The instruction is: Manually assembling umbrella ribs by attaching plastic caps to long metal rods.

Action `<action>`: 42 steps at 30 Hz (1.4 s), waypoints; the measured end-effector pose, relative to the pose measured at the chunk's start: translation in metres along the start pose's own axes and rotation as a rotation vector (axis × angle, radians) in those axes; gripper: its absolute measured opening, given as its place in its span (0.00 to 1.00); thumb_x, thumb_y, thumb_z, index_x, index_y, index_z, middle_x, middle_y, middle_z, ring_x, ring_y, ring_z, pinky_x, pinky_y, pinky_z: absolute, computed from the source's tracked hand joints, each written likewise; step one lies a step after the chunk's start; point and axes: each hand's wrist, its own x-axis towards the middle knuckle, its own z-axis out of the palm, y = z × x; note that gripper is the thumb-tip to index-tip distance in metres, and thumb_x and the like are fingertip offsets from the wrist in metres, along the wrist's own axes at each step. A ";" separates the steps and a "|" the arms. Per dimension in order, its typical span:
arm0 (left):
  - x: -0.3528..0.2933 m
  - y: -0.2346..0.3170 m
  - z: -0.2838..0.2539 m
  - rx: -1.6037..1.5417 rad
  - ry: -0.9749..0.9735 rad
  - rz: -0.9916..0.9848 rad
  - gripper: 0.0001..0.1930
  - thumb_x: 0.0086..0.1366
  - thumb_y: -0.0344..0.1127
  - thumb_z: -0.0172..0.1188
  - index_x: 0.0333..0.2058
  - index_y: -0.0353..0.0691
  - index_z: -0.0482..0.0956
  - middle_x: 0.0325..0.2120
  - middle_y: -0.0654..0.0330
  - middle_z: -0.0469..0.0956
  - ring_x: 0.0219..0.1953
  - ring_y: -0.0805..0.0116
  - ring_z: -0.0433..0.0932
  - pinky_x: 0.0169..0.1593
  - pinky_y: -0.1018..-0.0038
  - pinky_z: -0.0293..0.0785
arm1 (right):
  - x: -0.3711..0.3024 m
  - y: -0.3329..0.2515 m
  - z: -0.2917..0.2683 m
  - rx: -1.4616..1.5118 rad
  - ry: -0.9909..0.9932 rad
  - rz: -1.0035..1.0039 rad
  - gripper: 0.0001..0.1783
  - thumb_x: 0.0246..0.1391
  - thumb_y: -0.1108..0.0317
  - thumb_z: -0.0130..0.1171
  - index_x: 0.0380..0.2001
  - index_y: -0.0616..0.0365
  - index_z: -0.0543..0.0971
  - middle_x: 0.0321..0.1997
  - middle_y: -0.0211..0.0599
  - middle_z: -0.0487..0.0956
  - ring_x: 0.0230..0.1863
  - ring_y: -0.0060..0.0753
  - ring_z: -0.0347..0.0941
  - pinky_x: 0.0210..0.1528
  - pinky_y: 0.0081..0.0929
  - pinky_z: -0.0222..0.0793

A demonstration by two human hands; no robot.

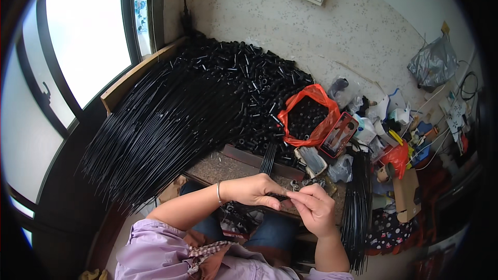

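My left hand (255, 190), with a bracelet at its wrist, reaches across from the left over the front of the worktable (210, 168). Its fingers meet those of my right hand (315, 209), which are bent into a pinch. Something small and dark shows between the two hands, but the fingers hide most of it. Just beyond them, a few thin black rods (268, 158) lie over a dark raised strip (239, 156) on the table. Behind that spreads a large heap of short black tubular pieces (259, 75).
Many long thin black rods (161, 122) fan out at left by a wooden board (140, 70). A red plastic bag (333, 108) holds small black parts, with a red-edged case (338, 135) beside it. More rods (355, 210) hang at right, near clutter and a cardboard box (407, 197).
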 end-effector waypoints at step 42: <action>-0.049 -0.070 0.052 1.098 -0.122 -0.419 0.51 0.40 0.52 0.62 0.62 0.39 0.50 0.63 0.43 0.43 0.65 0.49 0.44 0.58 0.43 0.48 | 0.002 -0.034 0.025 0.515 -0.557 -0.098 0.10 0.46 0.76 0.59 0.35 0.61 0.79 0.30 0.40 0.77 0.32 0.37 0.75 0.35 0.27 0.71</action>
